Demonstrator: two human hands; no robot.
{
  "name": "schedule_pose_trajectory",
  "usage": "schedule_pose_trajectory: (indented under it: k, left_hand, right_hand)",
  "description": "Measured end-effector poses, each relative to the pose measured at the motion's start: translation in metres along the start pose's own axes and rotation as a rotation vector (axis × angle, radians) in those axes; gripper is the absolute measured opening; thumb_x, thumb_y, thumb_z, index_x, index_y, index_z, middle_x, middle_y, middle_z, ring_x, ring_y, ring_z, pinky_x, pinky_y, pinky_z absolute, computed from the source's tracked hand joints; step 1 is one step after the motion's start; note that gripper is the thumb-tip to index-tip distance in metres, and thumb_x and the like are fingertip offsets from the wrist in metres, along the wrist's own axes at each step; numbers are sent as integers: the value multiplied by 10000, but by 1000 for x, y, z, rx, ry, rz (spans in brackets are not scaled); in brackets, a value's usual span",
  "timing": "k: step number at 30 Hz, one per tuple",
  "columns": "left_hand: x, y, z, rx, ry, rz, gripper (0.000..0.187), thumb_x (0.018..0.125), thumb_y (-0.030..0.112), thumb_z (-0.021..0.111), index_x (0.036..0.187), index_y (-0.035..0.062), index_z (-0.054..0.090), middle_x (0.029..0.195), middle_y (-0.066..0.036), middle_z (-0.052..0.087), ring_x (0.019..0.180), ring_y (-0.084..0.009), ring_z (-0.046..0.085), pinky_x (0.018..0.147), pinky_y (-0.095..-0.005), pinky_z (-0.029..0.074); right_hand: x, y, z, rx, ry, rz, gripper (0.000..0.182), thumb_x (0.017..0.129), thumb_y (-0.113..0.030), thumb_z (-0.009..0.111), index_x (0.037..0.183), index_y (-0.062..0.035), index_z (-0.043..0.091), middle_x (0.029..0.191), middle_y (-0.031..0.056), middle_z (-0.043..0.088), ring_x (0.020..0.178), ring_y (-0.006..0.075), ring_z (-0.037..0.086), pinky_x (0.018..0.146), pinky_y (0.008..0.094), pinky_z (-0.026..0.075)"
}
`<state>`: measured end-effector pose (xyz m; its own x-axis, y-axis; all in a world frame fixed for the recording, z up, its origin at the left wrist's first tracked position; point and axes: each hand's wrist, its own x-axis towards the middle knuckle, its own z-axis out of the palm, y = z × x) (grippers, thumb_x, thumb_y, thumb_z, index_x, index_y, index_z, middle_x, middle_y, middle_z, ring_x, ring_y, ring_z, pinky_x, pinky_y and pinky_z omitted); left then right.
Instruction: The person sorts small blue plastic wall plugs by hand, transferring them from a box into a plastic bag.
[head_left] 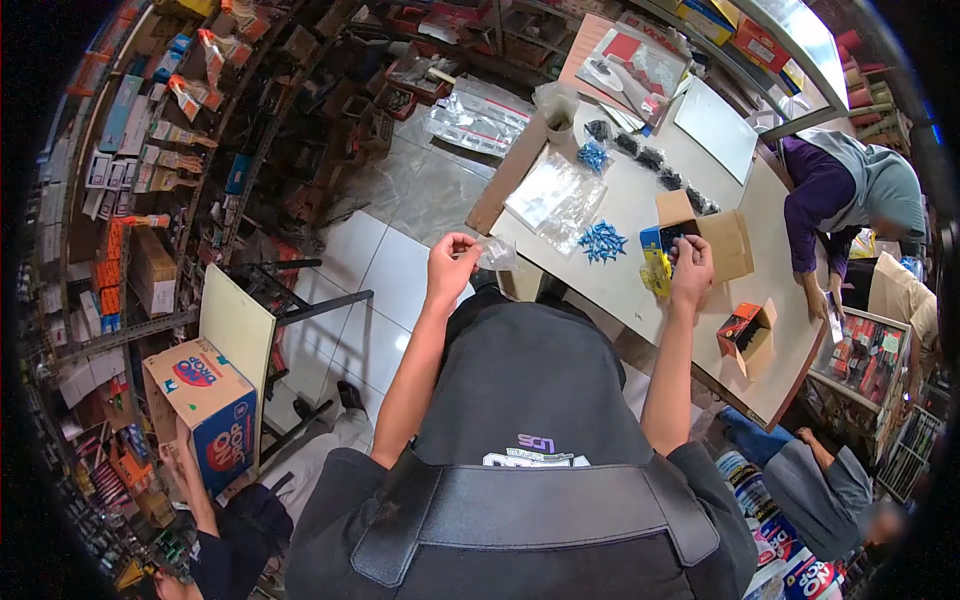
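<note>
My left hand (454, 268) is closed, its fingertips pinching a small clear plastic bag (497, 255) off the table's near edge. My right hand (690, 270) reaches to an open cardboard box (738, 243) with dark contents, its fingers curled at the box's near side. Whatever those fingers hold is too small to make out. A yellow and blue printed flap (656, 272) shows just left of that hand. Between my hands on the table (625, 292) lies a pile of small blue pointed pieces (602, 242).
Clear plastic bags (555, 200), a bag of blue pieces (592, 155) and black bundles (650, 158) lie farther back. A small orange-black box (746, 335) stands open at right. One person (825, 190) leans on the table's right side; another handles a large carton (205, 405) at left.
</note>
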<state>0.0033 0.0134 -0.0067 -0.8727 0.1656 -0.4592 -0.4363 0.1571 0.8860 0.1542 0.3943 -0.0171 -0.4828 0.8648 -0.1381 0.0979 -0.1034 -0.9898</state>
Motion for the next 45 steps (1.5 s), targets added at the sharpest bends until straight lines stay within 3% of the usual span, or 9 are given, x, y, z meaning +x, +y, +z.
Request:
schedule_pose_trajectory:
  k: [6,20,29,32,35,38,40,41,45]
  left_hand:
    - [-1,1,-3,42,-24,-37,160,896,97,740,1008,31,648,965,-34,634,816,-114,617,685,-272,552]
    - [-4,-4,-12,-12,5,-28,156,888,85,742,998,27,648,952,-33,615,743,-115,609,674,-275,547]
    - [-2,4,-9,-15,6,-40,154,894,82,734,1006,25,644,967,-41,623,748,-115,609,680,-274,548]
    - [0,2,-9,-26,16,-32,151,893,80,734,999,24,642,957,-41,629,740,-112,606,672,-270,540]
    - [0,1,-9,-22,18,-27,143,891,78,734,988,23,644,934,-36,632,731,-108,603,659,-267,532]
    - [1,-1,-11,-10,25,-22,140,889,76,734,984,23,646,919,-33,635,727,-106,602,649,-268,527]
    - [2,-3,-12,-28,44,-14,137,886,72,733,981,19,650,900,-35,647,700,-102,603,627,-262,517]
    - [2,-3,-13,-45,57,-7,134,882,68,731,978,14,655,882,-37,658,673,-97,605,605,-257,507]
    - [-1,-4,-16,-46,82,2,132,880,60,729,977,12,655,883,-39,661,675,-98,606,604,-257,508]
  right_hand:
    - [-26,4,41,19,-368,348,136,980,-52,609,1106,-5,631,898,64,677,726,111,620,662,250,551]
    - [-26,51,61,-95,-385,618,244,993,-103,621,1201,24,620,841,70,644,648,125,611,539,244,532]
    - [-25,18,60,-307,-384,422,255,1004,-162,604,1161,25,677,928,114,732,724,146,686,573,255,522]
    - [-17,-3,48,-427,-166,8,244,993,-201,610,1057,5,723,907,98,751,708,119,679,594,276,511]
    - [1,-21,32,-561,-29,-142,259,993,-206,611,1032,23,726,875,114,750,702,142,676,643,294,526]
    - [24,-17,7,-735,-97,-54,293,942,-192,659,1120,38,695,981,190,734,866,266,706,791,368,551]
    - [33,3,-14,-1201,-307,-327,401,892,-182,712,1233,21,652,1127,249,690,1010,377,670,911,433,532]
    - [47,23,-27,-1212,-412,-249,536,833,-180,739,1310,22,601,1265,310,615,1167,460,587,1015,487,478]
    - [48,13,-25,-1234,-470,-235,565,825,-211,751,1302,46,591,1215,311,615,1190,459,574,1009,480,482]
